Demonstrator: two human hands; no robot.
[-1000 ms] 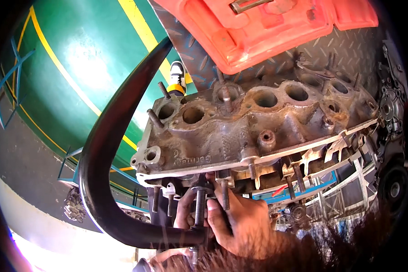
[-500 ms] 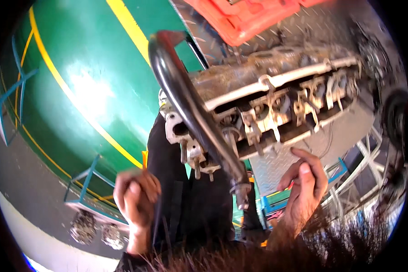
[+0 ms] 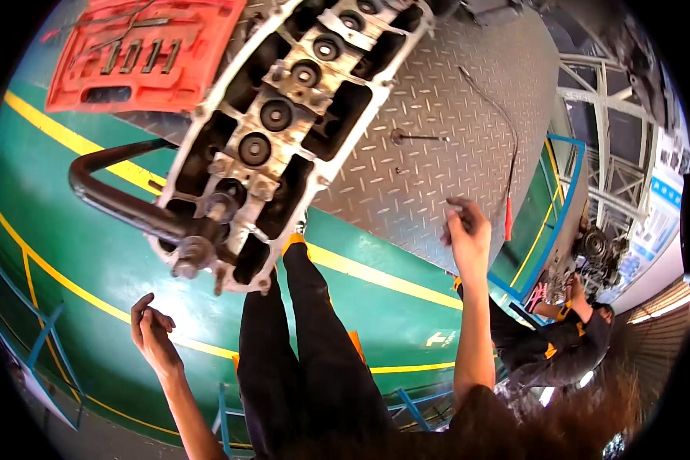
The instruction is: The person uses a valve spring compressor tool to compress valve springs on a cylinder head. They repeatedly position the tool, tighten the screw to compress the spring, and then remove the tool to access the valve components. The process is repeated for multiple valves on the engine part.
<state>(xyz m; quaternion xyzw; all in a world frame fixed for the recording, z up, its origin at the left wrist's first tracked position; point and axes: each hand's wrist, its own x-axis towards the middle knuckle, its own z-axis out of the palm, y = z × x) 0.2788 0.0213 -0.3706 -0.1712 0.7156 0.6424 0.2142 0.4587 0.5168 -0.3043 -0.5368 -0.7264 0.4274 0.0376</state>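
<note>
A cast-metal cylinder head (image 3: 291,107), its row of dark round bores facing up, looks heavy, rigid and likely slick where grimy; two hands at opposite ends of its outer casting would seem the sound hold, clear of the bores. The black C-shaped clamp (image 3: 134,211) hooked around its left side looks stiff and weighty too, its smooth tube probably best gripped at the middle of the bend.

Both hands are empty. The fingers of the left hand (image 3: 155,333) are loosely curled and slightly apart; those of the right hand (image 3: 469,238) are bent, the thumb apart, closed on nothing.

The tread-plate table (image 3: 406,184) spreads ahead of the right fingers. The head lies ahead and to the right of the left fingers, and left of the right ones, touching neither. An open red case (image 3: 199,46) sits far beyond the left fingers. The clamp is nearer, just ahead of the left fingertips, its screw end off to their right. A thin flexible tool with a red handle (image 3: 508,218) lies right of the right fingers; a small valve-like rod (image 3: 422,138) rests ahead of them, slightly left.
</note>
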